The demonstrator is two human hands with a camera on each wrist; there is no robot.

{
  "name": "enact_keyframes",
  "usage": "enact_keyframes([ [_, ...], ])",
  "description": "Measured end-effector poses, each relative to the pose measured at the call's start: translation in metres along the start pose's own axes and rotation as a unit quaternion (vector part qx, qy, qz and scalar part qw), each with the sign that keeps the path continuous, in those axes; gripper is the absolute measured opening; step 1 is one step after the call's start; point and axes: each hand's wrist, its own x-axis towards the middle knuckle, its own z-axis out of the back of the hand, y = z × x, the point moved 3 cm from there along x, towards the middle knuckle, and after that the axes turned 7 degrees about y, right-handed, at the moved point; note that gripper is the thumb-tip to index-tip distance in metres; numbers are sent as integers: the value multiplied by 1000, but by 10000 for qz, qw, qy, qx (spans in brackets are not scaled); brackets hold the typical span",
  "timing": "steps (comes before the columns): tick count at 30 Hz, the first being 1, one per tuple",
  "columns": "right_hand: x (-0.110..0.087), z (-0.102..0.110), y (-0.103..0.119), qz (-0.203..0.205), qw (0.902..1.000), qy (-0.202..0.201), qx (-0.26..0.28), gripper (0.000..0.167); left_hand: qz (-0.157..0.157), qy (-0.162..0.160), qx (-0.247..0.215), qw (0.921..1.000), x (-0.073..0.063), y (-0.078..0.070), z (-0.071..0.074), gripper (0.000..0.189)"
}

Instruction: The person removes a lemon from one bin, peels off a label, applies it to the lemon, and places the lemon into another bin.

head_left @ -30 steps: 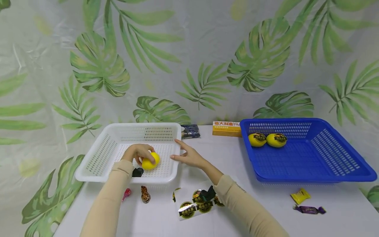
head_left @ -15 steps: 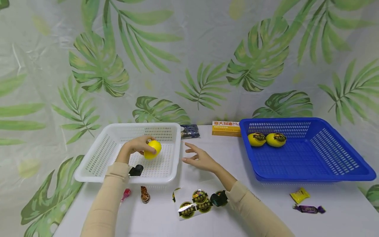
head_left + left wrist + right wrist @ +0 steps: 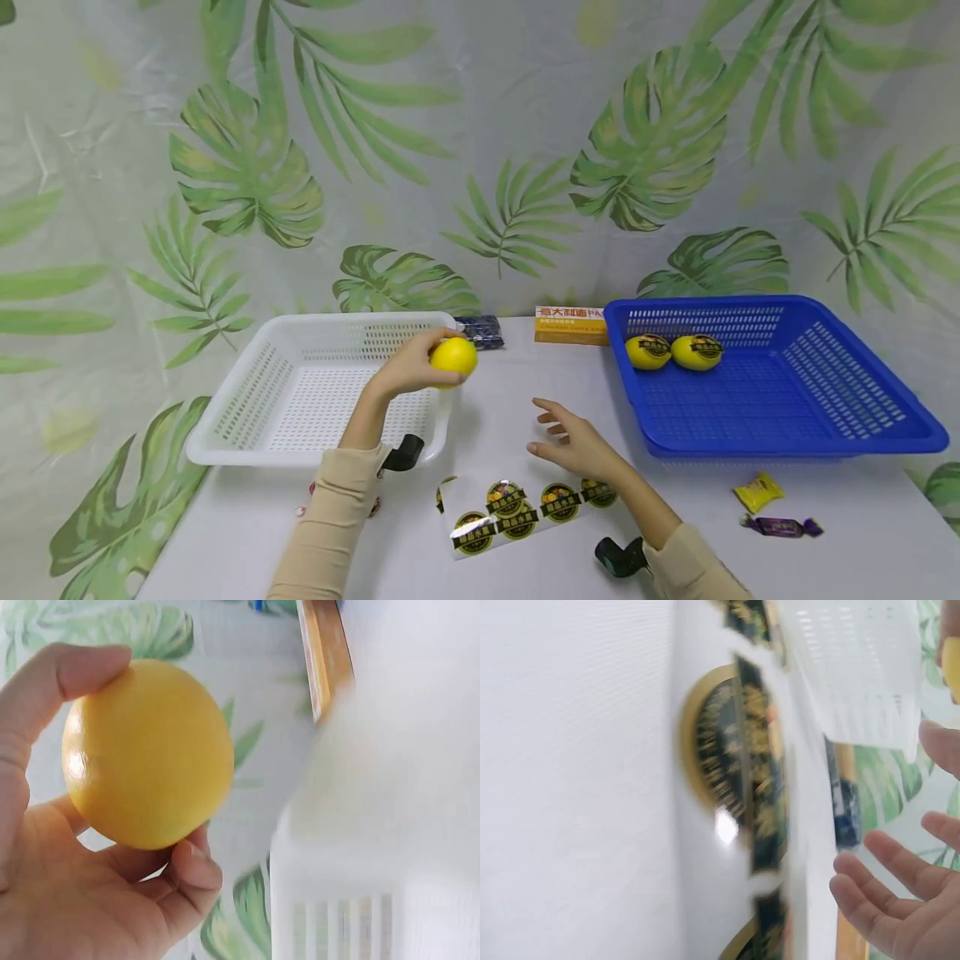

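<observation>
My left hand grips a plain yellow lemon over the right rim of the white basket. In the left wrist view, thumb and fingers curl round the lemon, and no label shows on its visible side. Held over the table between the two baskets, my right hand has its fingers spread with nothing in them. A sheet of black-and-gold stickers lies on the table, nearest to the right hand; it also shows as the sticker sheet in the right wrist view.
Two lemons with black-and-gold labels lie in the blue basket at the right. A pasta box and a dark packet stand at the back. A yellow sweet and a purple one lie at the front right.
My left hand has lifted the lemon from inside the white basket and carried it right to its rim. My right hand has left the basket's edge and moved right and toward me.
</observation>
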Motion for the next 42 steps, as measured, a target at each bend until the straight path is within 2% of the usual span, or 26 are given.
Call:
enact_keyframes([
  [6, -32, 0, -13, 125, 9975, -336, -612, 67, -181, -35, 403, 9990, 19, -25, -46, 65],
  [11, -52, 2, -21, 160, 9940, -839, -683, 61, 178, -82, 745, 9970, 32, -35, -81, 68],
  [15, -63, 7, -28, -97, 9902, -1167, -754, 60, 358, -131, 750, 9965, 42, -35, -108, 66],
  [20, -70, 12, -36, -490, 9852, -1193, -1130, 63, 566, -32, 571, 9968, 55, -23, -135, 62],
  [25, -71, 14, -38, -705, 9856, -1022, -1152, 67, 641, 31, 497, 9967, 64, -5, -150, 59],
  [32, -72, 13, -41, -951, 9850, -831, -1172, 70, 387, 164, 334, 9986, 71, 17, -162, 61],
  [37, -71, 12, -43, -1069, 9857, -740, -1071, 70, 281, 241, 108, 9993, 73, 25, -166, 66],
  [42, -70, 12, -41, -1094, 9871, -706, -930, 69, 290, 218, -85, 9993, 73, 27, -165, 69],
])
